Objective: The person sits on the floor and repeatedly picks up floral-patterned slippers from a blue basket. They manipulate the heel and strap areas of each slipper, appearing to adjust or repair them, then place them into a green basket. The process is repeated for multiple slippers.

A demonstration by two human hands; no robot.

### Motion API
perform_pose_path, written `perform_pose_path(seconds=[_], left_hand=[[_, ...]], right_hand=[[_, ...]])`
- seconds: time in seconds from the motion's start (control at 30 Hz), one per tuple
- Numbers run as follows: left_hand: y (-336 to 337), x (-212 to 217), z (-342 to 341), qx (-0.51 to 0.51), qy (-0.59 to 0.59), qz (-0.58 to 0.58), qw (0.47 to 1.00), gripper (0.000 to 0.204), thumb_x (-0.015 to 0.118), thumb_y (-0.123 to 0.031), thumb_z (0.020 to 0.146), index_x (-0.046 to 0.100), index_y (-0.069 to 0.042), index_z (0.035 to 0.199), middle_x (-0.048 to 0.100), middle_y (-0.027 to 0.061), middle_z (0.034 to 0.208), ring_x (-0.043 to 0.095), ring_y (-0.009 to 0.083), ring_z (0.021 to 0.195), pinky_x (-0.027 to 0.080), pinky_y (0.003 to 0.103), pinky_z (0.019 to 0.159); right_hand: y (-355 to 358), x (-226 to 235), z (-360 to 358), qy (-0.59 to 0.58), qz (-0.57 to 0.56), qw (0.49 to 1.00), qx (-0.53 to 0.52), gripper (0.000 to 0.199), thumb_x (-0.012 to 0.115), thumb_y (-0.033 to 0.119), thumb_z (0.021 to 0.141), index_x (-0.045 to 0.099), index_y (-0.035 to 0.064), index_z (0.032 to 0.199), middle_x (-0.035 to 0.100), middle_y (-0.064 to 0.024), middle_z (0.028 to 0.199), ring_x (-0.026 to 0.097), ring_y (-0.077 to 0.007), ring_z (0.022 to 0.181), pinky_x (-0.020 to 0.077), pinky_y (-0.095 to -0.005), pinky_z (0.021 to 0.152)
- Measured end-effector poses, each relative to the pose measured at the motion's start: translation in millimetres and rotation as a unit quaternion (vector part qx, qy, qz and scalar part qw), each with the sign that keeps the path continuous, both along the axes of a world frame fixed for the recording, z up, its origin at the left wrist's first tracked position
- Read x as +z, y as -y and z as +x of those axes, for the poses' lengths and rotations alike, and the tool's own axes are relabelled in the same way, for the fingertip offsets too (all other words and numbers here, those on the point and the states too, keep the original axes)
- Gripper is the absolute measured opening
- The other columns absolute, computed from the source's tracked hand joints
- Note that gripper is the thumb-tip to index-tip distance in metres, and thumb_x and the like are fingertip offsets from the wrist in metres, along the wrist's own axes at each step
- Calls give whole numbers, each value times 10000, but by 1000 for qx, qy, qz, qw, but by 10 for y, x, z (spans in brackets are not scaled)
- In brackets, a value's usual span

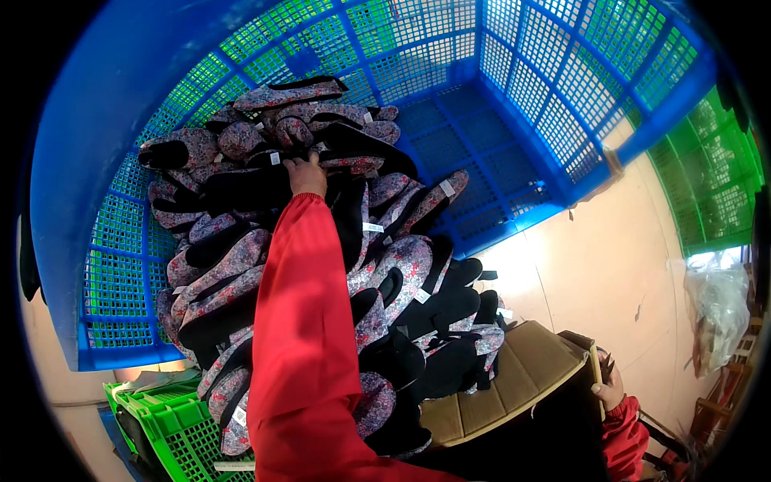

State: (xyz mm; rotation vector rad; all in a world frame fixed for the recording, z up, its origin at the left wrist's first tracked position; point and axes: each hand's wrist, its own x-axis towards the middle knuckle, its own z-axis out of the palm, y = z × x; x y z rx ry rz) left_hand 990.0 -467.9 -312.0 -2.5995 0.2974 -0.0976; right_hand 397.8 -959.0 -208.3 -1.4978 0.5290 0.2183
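A big blue plastic crate (104,120) is tipped toward me, and a heap of floral shoe uppers with black linings (241,265) spills out of it. My left hand (307,175), in a red sleeve, reaches up into the top of the heap, its fingers curled over a black and floral upper (257,186). An open brown cardboard box (514,377) sits under the low end of the heap. My right hand (609,391) grips the box's raised flap (593,360) at the lower right.
A green lattice crate (173,422) stands at the lower left and another green crate (715,185) at the right behind the blue one. A clear plastic bag (719,301) lies on the pale floor (610,265) at the right.
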Motion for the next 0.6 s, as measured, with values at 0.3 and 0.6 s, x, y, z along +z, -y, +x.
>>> perform_pose_path(seconds=[0.3,0.6], left_hand=[[-47,48,20,-34,-19,-150,988,245,538,-255,914,689,-63,934,709,182,939,685,343,917,524,435,823],[188,95,-35,-39,-49,-60,996,238,538,-212,901,699,-45,954,705,173,984,694,347,907,558,426,794]], right_hand=[[63,-79,-38,11,-5,1000,21,916,808,478,683,432,-9,1360,525,-78,1286,472,-203,1230,318,-351,1079],[17,-38,-25,9,-6,1000,6,924,808,478,684,428,-10,1370,525,-83,1302,466,-209,1247,310,-356,1089]])
